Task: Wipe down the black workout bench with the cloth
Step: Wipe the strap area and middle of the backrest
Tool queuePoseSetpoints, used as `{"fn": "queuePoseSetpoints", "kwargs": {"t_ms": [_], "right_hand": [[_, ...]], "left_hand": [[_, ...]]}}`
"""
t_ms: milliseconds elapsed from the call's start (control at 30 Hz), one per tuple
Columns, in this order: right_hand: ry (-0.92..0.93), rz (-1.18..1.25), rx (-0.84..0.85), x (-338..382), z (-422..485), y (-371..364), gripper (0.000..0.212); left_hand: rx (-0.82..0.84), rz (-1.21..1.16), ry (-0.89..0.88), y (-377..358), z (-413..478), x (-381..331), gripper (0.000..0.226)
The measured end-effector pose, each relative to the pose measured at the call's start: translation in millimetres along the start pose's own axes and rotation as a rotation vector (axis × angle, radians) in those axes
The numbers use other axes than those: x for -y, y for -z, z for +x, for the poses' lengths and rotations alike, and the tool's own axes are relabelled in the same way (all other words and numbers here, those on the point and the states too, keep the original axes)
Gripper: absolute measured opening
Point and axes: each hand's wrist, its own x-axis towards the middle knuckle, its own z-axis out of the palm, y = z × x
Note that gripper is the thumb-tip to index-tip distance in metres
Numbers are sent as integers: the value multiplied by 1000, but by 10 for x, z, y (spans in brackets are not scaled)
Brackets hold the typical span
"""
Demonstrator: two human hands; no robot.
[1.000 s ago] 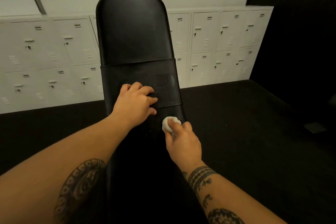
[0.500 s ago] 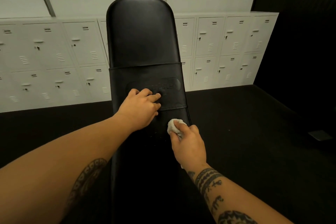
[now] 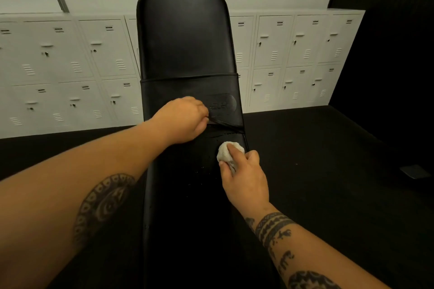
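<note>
The black workout bench [image 3: 185, 37] stretches away from the person, its padded top rising beyond both hands. The left hand [image 3: 183, 119] reaches across the pad with its fingers curled around the lower edge of a black band [image 3: 223, 103] that wraps the bench; the edge is pulled up off the pad beside the knuckles, leaving a slanted fold that runs toward the right side. Just nearer than that fold and to the right of the left hand, the right hand [image 3: 246, 178] holds a bunched white cloth [image 3: 226, 151], thumb and fingers pinched round it. The wad is pressed onto the pad close to the bench's right edge. Small shiny specks dot the black surface to the left of the cloth. Both forearms carry dark tattoos. Beyond the hands, behind the bench, stand rows of white lockers [image 3: 70, 65], and a dark floor [image 3: 317, 171] spreads out to the right of the right hand.
</note>
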Motion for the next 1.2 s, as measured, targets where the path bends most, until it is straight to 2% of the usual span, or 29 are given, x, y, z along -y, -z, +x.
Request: {"fn": "queuePoseSetpoints", "kwargs": {"t_ms": [133, 267, 500, 667, 767, 933, 1000, 1100, 1200], "right_hand": [[203, -170, 28, 88, 50, -56, 49], [318, -273, -66, 331, 263, -170, 48], [67, -329, -135, 311, 471, -118, 50], [-163, -100, -200, 291, 389, -156, 45], [-118, -50, -233, 581, 473, -319, 41], [207, -329, -157, 540, 483, -270, 44], [278, -392, -145, 419, 541, -133, 42], [130, -373, -160, 298, 560, 8, 35], [3, -189, -212, 482, 500, -164, 34]], "left_hand": [[141, -161, 115, 102, 176, 179, 18], [256, -302, 172, 166, 317, 273, 7], [251, -421, 235, 88, 304, 280, 11], [238, -452, 238, 53, 279, 292, 18], [189, -459, 241, 30, 261, 266, 16], [175, -478, 249, 40, 234, 255, 8], [180, -486, 254, 51, 230, 239, 9], [187, -500, 265, 57, 208, 223, 6], [133, -487, 276, 22, 176, 190, 7]]}}
